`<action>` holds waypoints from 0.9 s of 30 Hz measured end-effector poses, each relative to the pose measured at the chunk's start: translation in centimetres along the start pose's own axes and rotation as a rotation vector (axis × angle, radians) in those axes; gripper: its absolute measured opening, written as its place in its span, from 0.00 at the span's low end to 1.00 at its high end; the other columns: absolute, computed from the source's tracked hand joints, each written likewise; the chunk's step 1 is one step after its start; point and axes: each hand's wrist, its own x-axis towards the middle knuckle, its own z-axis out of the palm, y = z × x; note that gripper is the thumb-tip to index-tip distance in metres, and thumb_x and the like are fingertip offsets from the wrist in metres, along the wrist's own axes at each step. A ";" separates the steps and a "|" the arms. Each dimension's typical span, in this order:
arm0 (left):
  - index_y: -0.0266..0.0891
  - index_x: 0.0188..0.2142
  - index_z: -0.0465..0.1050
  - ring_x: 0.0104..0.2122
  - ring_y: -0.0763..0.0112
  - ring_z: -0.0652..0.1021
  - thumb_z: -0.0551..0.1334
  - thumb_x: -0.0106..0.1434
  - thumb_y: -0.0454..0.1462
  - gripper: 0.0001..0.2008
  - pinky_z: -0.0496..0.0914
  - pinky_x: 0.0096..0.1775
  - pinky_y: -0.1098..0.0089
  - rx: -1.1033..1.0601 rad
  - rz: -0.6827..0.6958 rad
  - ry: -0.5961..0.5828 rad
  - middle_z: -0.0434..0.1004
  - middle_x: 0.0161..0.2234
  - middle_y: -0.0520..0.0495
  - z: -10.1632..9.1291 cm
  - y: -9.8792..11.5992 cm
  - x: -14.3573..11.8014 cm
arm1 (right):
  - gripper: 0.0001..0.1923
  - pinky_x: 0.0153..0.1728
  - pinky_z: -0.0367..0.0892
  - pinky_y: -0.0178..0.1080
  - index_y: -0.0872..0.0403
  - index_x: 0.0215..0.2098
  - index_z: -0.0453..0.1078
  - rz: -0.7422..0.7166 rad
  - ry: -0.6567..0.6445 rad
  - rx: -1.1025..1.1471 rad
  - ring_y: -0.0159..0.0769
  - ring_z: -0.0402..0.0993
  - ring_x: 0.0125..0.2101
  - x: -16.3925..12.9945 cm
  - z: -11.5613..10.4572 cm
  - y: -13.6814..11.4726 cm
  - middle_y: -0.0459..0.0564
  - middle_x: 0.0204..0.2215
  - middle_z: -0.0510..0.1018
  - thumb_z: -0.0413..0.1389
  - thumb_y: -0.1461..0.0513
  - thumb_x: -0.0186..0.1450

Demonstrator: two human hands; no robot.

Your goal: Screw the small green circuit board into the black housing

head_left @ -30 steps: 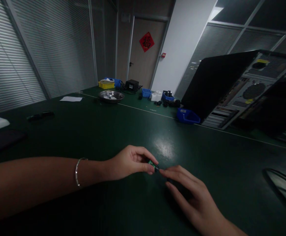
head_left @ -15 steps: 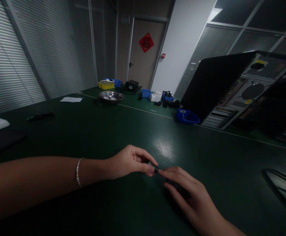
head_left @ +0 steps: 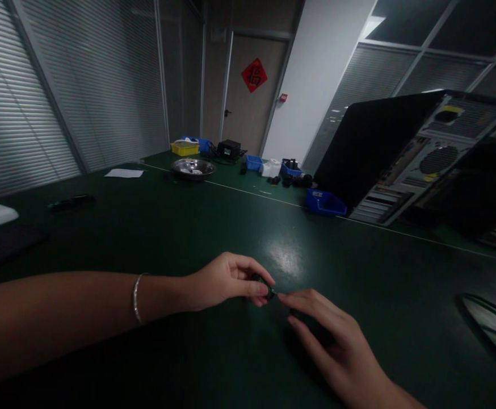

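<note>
My left hand [head_left: 226, 283], with a bracelet at the wrist, pinches a small green circuit board [head_left: 269, 293] between thumb and fingers. Most of the board is hidden by the fingers; a dark end with a tiny bright tip pokes out to the right. My right hand [head_left: 335, 335] is just to the right, palm down. Its index fingertip is at that bright tip; I cannot tell whether they touch. Thumb and index finger are apart, and the area under the palm is dark.
A computer tower [head_left: 401, 153] stands at right beside a blue bin [head_left: 325, 203]. Black cable [head_left: 482, 324] lies at the right edge. Farther back are a metal bowl [head_left: 193, 168] and a yellow bin [head_left: 184, 149]. A dark-green strip [head_left: 71, 202] and white paper [head_left: 124, 172] lie left.
My right hand has shifted slightly to the right, its index fingertip a little off the board's end. The board has tilted slightly in my left hand, which otherwise stays in place.
</note>
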 end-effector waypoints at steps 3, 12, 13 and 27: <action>0.36 0.46 0.69 0.31 0.74 0.77 0.67 0.57 0.36 0.18 0.71 0.37 0.68 0.025 0.031 0.011 0.76 0.33 0.50 0.0 0.0 -0.1 | 0.20 0.44 0.70 0.34 0.45 0.55 0.63 0.014 0.076 -0.004 0.33 0.73 0.44 -0.2 0.0 0.2 0.49 0.45 0.75 0.52 0.68 0.67; 0.37 0.39 0.76 0.32 0.72 0.71 0.67 0.56 0.45 0.15 0.65 0.34 0.71 0.743 0.155 -0.088 0.71 0.35 0.48 0.7 0.8 -1.2 | 0.16 0.41 0.72 0.35 0.47 0.51 0.67 0.031 0.146 0.001 0.35 0.75 0.41 0.3 -0.1 -0.2 0.49 0.41 0.77 0.53 0.67 0.66; 0.38 0.39 0.76 0.33 0.72 0.71 0.66 0.57 0.46 0.15 0.65 0.34 0.71 0.830 0.189 -0.098 0.70 0.35 0.48 0.8 0.8 -1.3 | 0.17 0.42 0.71 0.35 0.47 0.52 0.67 0.029 0.147 0.002 0.35 0.75 0.41 0.3 -0.2 -0.2 0.49 0.41 0.77 0.53 0.67 0.67; 0.38 0.45 0.68 0.40 0.62 0.68 0.67 0.50 0.54 0.30 0.64 0.40 0.66 1.041 0.325 -0.075 0.68 0.41 0.44 1.2 0.7 -1.7 | 0.16 0.40 0.72 0.38 0.50 0.53 0.60 0.248 0.040 -0.035 0.37 0.75 0.40 0.0 0.2 -0.1 0.50 0.41 0.76 0.52 0.61 0.67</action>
